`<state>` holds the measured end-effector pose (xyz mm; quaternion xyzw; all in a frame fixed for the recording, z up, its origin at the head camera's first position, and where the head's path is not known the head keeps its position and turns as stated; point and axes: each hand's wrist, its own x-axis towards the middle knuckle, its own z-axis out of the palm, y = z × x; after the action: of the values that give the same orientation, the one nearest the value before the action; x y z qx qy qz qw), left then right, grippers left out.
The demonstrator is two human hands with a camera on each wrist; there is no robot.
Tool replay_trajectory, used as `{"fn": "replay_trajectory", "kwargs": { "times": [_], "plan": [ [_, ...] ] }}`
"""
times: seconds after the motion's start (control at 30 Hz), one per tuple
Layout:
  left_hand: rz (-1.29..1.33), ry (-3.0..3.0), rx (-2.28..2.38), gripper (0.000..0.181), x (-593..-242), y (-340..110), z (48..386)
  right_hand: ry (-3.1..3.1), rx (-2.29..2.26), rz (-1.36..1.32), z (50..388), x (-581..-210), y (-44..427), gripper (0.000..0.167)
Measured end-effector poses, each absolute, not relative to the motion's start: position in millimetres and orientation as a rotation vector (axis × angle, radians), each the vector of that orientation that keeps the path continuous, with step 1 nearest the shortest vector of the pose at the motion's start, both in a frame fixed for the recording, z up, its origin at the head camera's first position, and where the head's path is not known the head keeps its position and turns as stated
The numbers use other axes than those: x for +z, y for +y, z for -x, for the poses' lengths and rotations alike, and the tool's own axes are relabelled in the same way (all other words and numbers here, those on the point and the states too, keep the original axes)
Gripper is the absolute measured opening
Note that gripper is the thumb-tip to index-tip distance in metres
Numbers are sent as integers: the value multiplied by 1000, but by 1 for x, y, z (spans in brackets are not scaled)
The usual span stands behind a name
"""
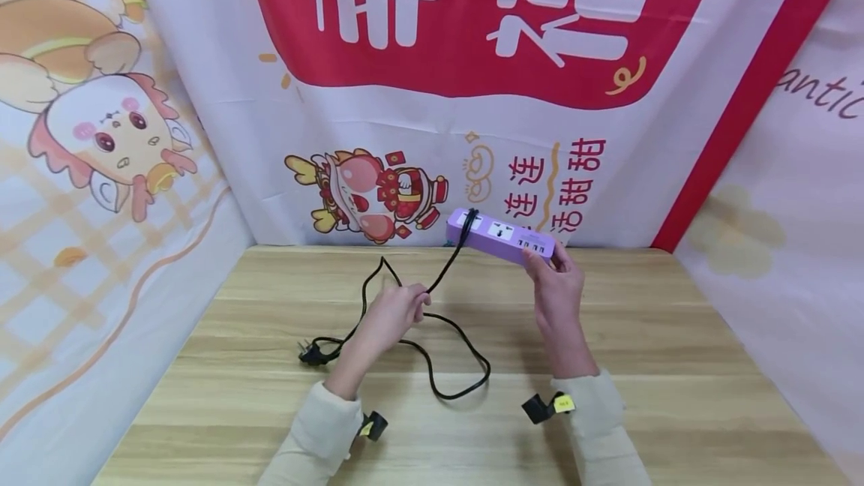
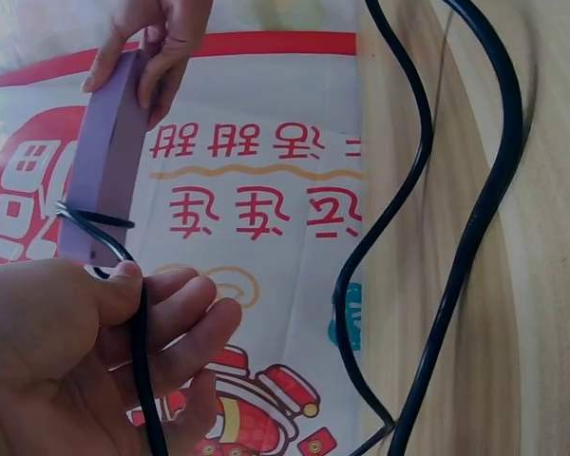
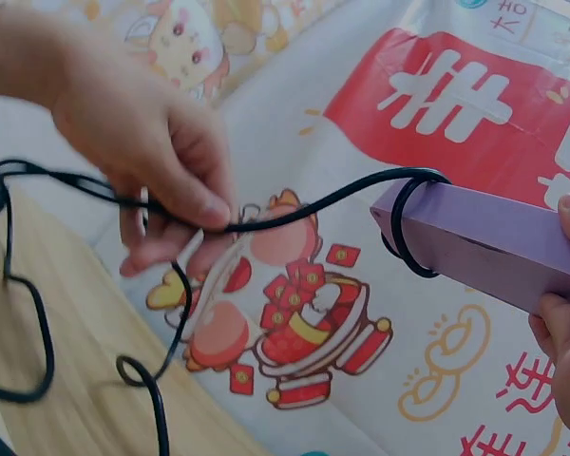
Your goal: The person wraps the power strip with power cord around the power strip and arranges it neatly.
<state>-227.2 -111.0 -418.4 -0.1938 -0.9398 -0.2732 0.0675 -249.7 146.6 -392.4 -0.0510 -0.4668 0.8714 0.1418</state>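
Observation:
A purple power strip (image 1: 499, 232) with white sockets is held up near the back of the table. My right hand (image 1: 559, 287) grips its right end, thumb on one side and fingers on the other. The black cord (image 3: 304, 211) winds around the strip's left end, then runs to my left hand (image 1: 394, 313). In the left wrist view, my left hand (image 2: 123, 351) pinches the cord between thumb and index finger, its other fingers loosely bent. Slack cord trails in loops over the table, and the black plug (image 1: 313, 353) lies at the left, prongs pointing up.
The wood-grain table (image 1: 641, 366) meets a printed cloth backdrop (image 1: 405, 111) behind the strip. Patterned cloth also stands on the left side (image 1: 81, 193) and the right side (image 1: 776, 193). A small black wrist camera (image 1: 540, 409) sits at the right sleeve.

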Motion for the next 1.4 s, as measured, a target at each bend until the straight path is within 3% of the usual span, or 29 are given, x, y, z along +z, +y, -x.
{"fn": "replay_trajectory", "kwargs": {
  "times": [0.6, 0.8, 1.17, 1.4],
  "plan": [
    [636, -2677, -1211, 30, -436, -114, 243, -1280, 2756, -2, 234, -378, 134, 63],
    [618, -2654, -1247, 28, -432, -120, 244, -1344, 2754, -160, 229, -377, 132, 66],
    [571, -2511, -1125, 23, -429, -128, 245, -1542, 2731, -430, 226, -382, 136, 52],
    [557, -2500, -1079, 16, -426, -132, 244, -1868, 2468, -763, 230, -383, 153, 52]
  ]
}}
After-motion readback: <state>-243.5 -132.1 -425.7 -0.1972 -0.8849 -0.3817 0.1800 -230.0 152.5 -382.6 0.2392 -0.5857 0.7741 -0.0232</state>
